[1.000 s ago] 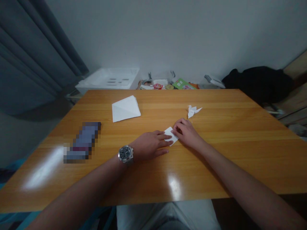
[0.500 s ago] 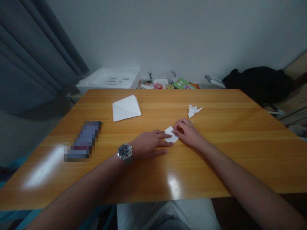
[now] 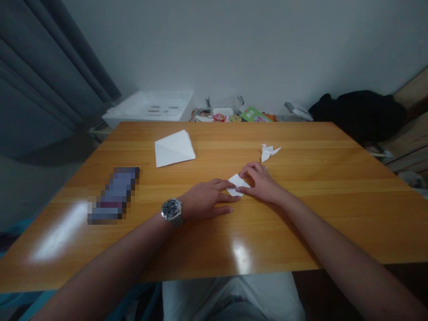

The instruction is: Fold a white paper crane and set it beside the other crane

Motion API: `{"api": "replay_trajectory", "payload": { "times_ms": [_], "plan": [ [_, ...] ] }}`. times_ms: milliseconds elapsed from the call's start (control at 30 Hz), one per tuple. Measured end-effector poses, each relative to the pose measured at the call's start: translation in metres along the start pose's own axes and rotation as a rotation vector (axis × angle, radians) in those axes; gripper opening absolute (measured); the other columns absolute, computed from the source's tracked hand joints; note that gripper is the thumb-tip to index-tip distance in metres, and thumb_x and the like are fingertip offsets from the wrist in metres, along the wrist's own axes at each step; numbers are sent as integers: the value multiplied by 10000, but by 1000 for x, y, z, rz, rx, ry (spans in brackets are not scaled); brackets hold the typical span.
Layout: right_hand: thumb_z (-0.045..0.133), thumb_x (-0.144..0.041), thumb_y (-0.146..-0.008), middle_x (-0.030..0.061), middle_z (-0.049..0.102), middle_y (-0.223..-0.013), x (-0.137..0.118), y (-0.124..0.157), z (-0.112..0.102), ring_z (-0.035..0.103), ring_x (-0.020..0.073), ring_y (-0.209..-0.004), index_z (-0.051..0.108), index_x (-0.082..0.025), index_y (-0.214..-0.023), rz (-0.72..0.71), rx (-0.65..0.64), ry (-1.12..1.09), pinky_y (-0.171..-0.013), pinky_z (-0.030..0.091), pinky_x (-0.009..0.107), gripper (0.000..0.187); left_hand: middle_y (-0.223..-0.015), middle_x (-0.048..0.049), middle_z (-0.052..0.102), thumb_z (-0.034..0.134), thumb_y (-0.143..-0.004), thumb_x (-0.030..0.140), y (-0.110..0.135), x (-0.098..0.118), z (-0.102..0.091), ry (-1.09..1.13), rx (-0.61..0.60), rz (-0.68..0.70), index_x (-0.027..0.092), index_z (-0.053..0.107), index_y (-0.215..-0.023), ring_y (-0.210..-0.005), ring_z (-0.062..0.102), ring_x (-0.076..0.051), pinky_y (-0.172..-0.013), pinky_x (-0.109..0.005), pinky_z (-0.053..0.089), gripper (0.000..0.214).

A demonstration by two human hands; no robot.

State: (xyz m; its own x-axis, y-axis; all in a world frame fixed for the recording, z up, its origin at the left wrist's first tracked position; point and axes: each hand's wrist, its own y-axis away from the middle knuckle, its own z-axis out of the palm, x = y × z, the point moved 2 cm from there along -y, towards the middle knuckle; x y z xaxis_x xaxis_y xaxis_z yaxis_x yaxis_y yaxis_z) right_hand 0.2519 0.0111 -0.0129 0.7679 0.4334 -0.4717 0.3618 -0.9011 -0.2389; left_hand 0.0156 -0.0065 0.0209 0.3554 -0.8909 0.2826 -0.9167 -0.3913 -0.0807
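Note:
A small folded piece of white paper (image 3: 237, 182) lies diamond-wise on the wooden table between my hands. My left hand (image 3: 210, 199), with a metal watch on its wrist, rests flat, its fingers stretched out and their tips on the paper's left and near side. From the right, my right hand (image 3: 259, 182) touches the same paper, thumb on it and forefinger by its far edge, the two apart. A folded paper crane (image 3: 269, 152) stands just beyond my right hand.
White paper sheets (image 3: 175, 149) lie stacked at the table's back left. A blurred-out phone-like device (image 3: 117, 194) is on the left. Behind the table (image 3: 334, 214) are a white plastic tray (image 3: 157, 104), a green booklet (image 3: 254, 114) and a black cloth-like heap (image 3: 361, 113).
My right thumb and forefinger have spread apart, the thumb shifting left across the paper. My left hand stays flat on it. The whole view has shifted slightly.

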Motion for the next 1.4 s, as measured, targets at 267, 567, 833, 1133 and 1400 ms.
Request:
{"api": "replay_trajectory", "payload": {
  "times_ms": [267, 567, 833, 1133, 1400],
  "plan": [
    [591, -346, -955, 110, 545, -1182, 10, -3, 2, 493, 299, -1175, 630, -223, -995, -59, 46, 8, -1057, 379, 492, 135, -1537, -51, 454, 502, -985, 525, 0, 0, 2, -13, -2, -5, 324, 589, -1386, -1348, 467, -288, -1119, -439, 420, 458],
    [562, -289, -964, 120, 568, -1188, 5, -3, 3, 513, 298, -1152, 632, -214, -979, -82, 66, 52, -1026, 402, 478, 104, -1540, -10, 475, 520, -980, 522, -1, -2, 4, -3, -25, 17, 311, 568, -1404, -1403, 418, -298, -1155, -453, 378, 476],
    [560, -294, -968, 116, 589, -1172, 10, -4, 5, 521, 292, -1160, 625, -216, -949, -111, 59, 40, -1024, 396, 476, 104, -1547, -9, 466, 525, -975, 528, 2, -5, 2, 53, -33, 40, 324, 590, -1391, -1427, 396, -309, -1164, -463, 372, 468],
    [537, -266, -974, 114, 591, -1181, 2, -2, 1, 532, 280, -1140, 620, -215, -972, -98, 70, 31, -1014, 412, 458, 97, -1535, -26, 480, 541, -977, 499, 2, -5, 1, 75, -18, 42, 311, 616, -1366, -1416, 406, -307, -1165, -475, 375, 438],
    [708, -464, -848, 119, 579, -1206, -2, 0, -1, 533, 307, -1173, 582, -225, -975, -84, 31, 29, -1014, 433, 478, 298, -1550, -36, 455, 559, -972, 479, 3, -3, 2, 68, 23, 40, 315, 611, -1366, -1391, 435, -300, -1166, -476, 375, 430]
  ]
}}
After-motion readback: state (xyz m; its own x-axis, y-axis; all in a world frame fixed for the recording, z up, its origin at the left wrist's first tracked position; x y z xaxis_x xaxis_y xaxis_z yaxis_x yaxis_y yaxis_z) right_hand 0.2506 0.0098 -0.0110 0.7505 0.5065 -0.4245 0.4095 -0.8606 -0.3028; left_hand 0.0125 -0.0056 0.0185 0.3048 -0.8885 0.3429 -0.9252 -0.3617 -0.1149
